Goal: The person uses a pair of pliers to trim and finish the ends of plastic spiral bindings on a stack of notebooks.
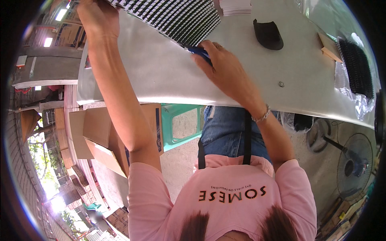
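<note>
A sheet (177, 18) covered with rows of small black and pale rectangles lies at the top of the view, on the grey-covered table (157, 68). My right hand (221, 60) is closed around a slim dark-blue tool (200, 52) at the sheet's near right corner. Most of the tool is inside the grip, so its exact kind does not show. My left hand (100, 18) reaches to the sheet's left end. Its fingers are cut off by the upper edge of the picture.
A curved black piece (268, 35) and a small wire ring (281, 84) lie right of my right hand. White cards (235, 7) are stacked beyond. Black bristly strips (356, 68) rest on plastic at the right. Below stand a carton (104, 132), a green stool (171, 124) and a fan (350, 164).
</note>
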### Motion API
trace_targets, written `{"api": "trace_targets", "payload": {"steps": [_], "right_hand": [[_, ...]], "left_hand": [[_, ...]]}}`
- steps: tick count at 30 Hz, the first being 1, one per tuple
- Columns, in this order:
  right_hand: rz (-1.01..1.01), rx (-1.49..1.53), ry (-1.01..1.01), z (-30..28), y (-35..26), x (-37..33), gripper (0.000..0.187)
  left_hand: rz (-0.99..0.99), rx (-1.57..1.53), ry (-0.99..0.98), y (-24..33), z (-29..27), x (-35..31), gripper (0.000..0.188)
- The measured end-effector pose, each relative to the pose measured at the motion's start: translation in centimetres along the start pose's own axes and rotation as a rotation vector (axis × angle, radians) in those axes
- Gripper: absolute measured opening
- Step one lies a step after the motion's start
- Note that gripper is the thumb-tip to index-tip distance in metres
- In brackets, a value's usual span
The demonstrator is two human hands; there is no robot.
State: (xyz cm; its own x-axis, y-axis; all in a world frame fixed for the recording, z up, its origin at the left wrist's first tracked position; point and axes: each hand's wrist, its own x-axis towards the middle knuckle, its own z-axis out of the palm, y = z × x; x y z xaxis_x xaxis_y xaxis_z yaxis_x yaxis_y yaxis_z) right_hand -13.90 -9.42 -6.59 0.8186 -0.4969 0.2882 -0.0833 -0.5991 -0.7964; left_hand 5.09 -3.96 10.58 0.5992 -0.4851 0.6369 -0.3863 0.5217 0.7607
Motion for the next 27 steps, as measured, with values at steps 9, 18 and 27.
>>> {"api": "trace_targets", "payload": {"steps": [9, 18, 27], "right_hand": [[-0.164, -0.270, 0.344, 2.8, 0.1, -1.3, 0.050], [-0.211, -0.267, 0.335, 3.9, 1.3, -0.8, 0.053], [-0.157, -0.208, 0.265, 4.3, 0.7, -0.5, 0.048]], "left_hand": [[-0.158, -0.266, 0.018, -0.7, -3.4, 2.5, 0.032], [-0.105, -0.054, 0.080, -0.2, -0.7, 1.0, 0.032], [-0.487, -0.805, -0.008, -1.3, -5.9, 3.9, 0.033]]}}
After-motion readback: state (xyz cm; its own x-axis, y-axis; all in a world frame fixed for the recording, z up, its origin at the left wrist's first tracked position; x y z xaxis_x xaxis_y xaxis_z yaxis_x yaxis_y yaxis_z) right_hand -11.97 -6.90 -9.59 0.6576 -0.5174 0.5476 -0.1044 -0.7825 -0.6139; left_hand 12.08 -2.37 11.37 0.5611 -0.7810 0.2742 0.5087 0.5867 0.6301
